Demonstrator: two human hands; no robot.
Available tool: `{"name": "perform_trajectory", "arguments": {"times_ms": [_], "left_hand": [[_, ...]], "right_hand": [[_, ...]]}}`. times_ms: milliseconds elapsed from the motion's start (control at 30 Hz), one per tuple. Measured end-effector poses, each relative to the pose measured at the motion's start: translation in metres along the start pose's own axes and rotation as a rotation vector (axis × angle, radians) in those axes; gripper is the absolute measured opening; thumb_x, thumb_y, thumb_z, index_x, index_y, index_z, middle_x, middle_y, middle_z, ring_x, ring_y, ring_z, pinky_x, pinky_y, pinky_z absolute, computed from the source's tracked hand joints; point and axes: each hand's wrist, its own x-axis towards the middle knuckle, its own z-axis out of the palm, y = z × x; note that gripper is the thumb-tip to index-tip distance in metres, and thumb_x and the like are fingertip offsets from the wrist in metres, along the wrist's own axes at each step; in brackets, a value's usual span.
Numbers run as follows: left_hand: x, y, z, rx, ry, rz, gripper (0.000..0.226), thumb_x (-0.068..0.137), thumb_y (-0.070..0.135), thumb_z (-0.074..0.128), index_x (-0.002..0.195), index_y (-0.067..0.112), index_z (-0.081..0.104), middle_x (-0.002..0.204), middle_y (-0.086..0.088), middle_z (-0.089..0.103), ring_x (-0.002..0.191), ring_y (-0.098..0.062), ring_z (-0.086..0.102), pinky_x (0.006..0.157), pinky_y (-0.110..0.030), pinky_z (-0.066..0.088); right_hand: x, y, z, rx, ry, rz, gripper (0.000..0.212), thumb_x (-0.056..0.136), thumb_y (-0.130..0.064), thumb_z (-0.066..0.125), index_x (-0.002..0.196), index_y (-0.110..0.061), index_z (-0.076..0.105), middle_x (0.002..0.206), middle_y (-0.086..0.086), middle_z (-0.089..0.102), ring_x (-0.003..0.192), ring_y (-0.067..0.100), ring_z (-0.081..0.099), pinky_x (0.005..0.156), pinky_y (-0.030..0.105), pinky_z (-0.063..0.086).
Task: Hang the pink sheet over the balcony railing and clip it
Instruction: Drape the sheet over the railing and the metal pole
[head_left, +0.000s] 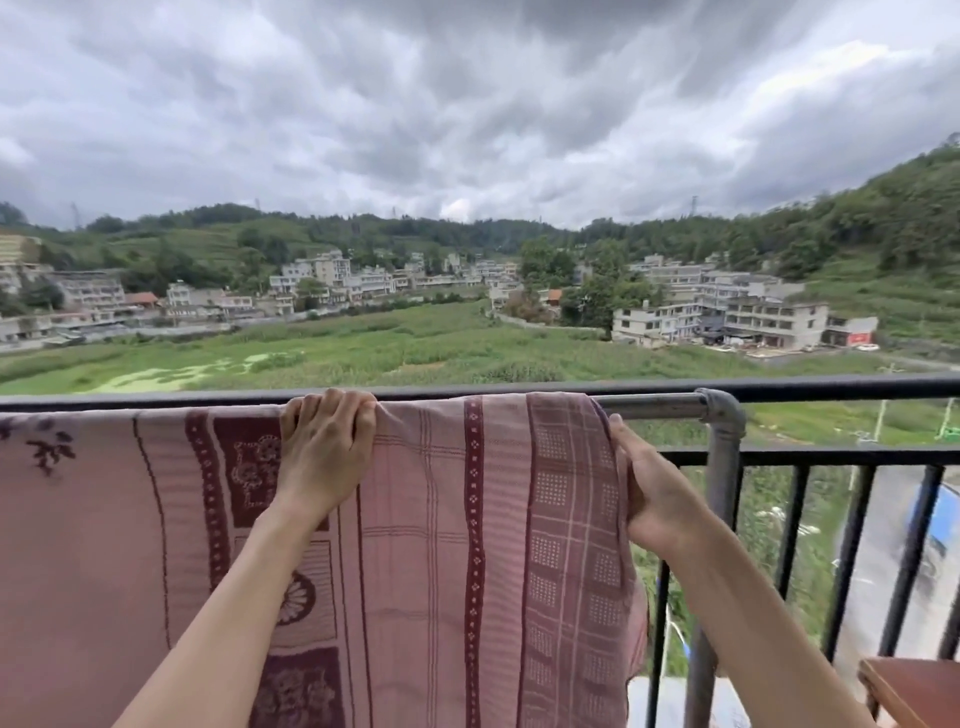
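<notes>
The pink sheet (447, 519), patterned with dark red bands and flowers, hangs draped over a grey metal pipe rail (654, 405) that runs in front of the black balcony railing (831, 387). My left hand (324, 447) grips the sheet's top fold over the pipe, fingers curled over the far side. My right hand (649, 493) holds the sheet's right edge just below the pipe, thumb up along the cloth. No clip is in view.
A grey pipe elbow and upright post (724, 467) stand just right of the sheet. Black vertical bars (857, 551) fill the railing below. A brown wooden corner (914, 691) shows at bottom right. Fields and buildings lie far beyond.
</notes>
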Motion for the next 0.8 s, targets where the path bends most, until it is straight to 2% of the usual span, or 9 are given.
{"name": "perform_trajectory", "arguments": {"times_ms": [133, 267, 367, 433, 533, 633, 700, 733, 800], "left_hand": [[0.002, 0.002, -0.003, 0.024, -0.023, -0.003, 0.057, 0.085, 0.046, 0.011, 0.109, 0.019, 0.055, 0.112, -0.003, 0.055, 0.108, -0.023, 0.042, 0.099, -0.033, 0.015], [0.004, 0.004, -0.009, -0.004, -0.073, -0.054, 0.053, 0.086, 0.042, 0.015, 0.111, 0.018, 0.055, 0.116, -0.003, 0.055, 0.111, -0.024, 0.04, 0.101, -0.036, 0.017], [0.001, 0.003, -0.014, 0.013, -0.073, -0.081, 0.049, 0.09, 0.039, 0.017, 0.113, 0.016, 0.054, 0.121, -0.006, 0.054, 0.114, -0.025, 0.04, 0.103, -0.038, 0.016], [0.0, 0.001, -0.016, 0.042, -0.083, -0.111, 0.043, 0.097, 0.034, 0.02, 0.118, 0.015, 0.053, 0.126, -0.009, 0.052, 0.12, -0.028, 0.038, 0.108, -0.039, 0.014], [-0.001, 0.001, -0.018, 0.076, -0.087, -0.2, 0.039, 0.099, 0.027, 0.026, 0.125, 0.015, 0.052, 0.135, -0.009, 0.049, 0.13, -0.027, 0.034, 0.114, -0.043, 0.01], [-0.008, 0.02, -0.018, -0.001, 0.02, -0.301, 0.036, 0.097, 0.019, 0.036, 0.127, 0.011, 0.052, 0.138, -0.011, 0.047, 0.133, -0.027, 0.032, 0.114, -0.042, 0.016], [-0.018, 0.052, -0.014, -0.084, 0.088, -0.27, 0.033, 0.094, 0.016, 0.042, 0.124, 0.009, 0.055, 0.135, -0.01, 0.05, 0.13, -0.025, 0.037, 0.112, -0.042, 0.025], [-0.024, 0.073, -0.011, -0.127, 0.111, -0.222, 0.031, 0.094, 0.015, 0.045, 0.122, 0.011, 0.056, 0.133, -0.008, 0.052, 0.127, -0.022, 0.04, 0.11, -0.04, 0.028], [-0.038, 0.122, -0.003, -0.203, 0.116, -0.107, 0.026, 0.093, 0.019, 0.049, 0.117, 0.014, 0.058, 0.126, -0.001, 0.055, 0.12, -0.013, 0.044, 0.106, -0.034, 0.034]], "right_hand": [[-0.002, -0.024, -0.001, -0.066, -0.042, 0.06, 0.042, 0.096, -0.041, 0.041, 0.078, -0.011, 0.065, 0.065, 0.004, 0.066, 0.058, 0.017, 0.064, 0.058, 0.03, 0.054], [-0.003, -0.065, 0.004, -0.218, 0.105, -0.236, 0.026, 0.09, -0.023, 0.059, 0.07, -0.008, 0.061, 0.05, 0.003, 0.063, 0.046, 0.017, 0.061, 0.063, 0.037, 0.053], [-0.003, -0.068, -0.002, -0.261, 0.133, -0.29, 0.021, 0.085, -0.025, 0.066, 0.073, -0.007, 0.067, 0.071, 0.011, 0.069, 0.063, 0.024, 0.066, 0.063, 0.037, 0.055], [-0.007, -0.058, -0.013, -0.345, 0.099, -0.282, 0.017, 0.084, -0.022, 0.066, 0.084, -0.006, 0.071, 0.085, 0.01, 0.07, 0.07, 0.019, 0.069, 0.056, 0.026, 0.053], [-0.017, -0.051, -0.028, -0.457, -0.064, -0.304, 0.016, 0.09, -0.019, 0.059, 0.085, -0.008, 0.068, 0.069, 0.001, 0.07, 0.054, 0.006, 0.065, 0.044, 0.014, 0.045], [-0.013, -0.054, -0.029, -0.595, -0.155, -0.349, 0.025, 0.094, -0.023, 0.052, 0.088, -0.009, 0.071, 0.085, 0.014, 0.073, 0.076, 0.019, 0.067, 0.065, 0.024, 0.051], [-0.007, -0.056, -0.025, -0.664, -0.182, -0.36, 0.029, 0.097, -0.019, 0.047, 0.087, -0.009, 0.072, 0.098, 0.023, 0.069, 0.087, 0.032, 0.065, 0.081, 0.038, 0.054], [-0.005, -0.059, -0.022, -0.69, -0.198, -0.361, 0.029, 0.097, -0.017, 0.045, 0.088, -0.011, 0.072, 0.1, 0.023, 0.069, 0.092, 0.035, 0.065, 0.087, 0.043, 0.053], [-0.002, -0.067, -0.02, -0.695, -0.265, -0.327, 0.028, 0.098, -0.012, 0.043, 0.093, -0.012, 0.07, 0.097, 0.012, 0.072, 0.093, 0.026, 0.067, 0.087, 0.039, 0.053]]}}
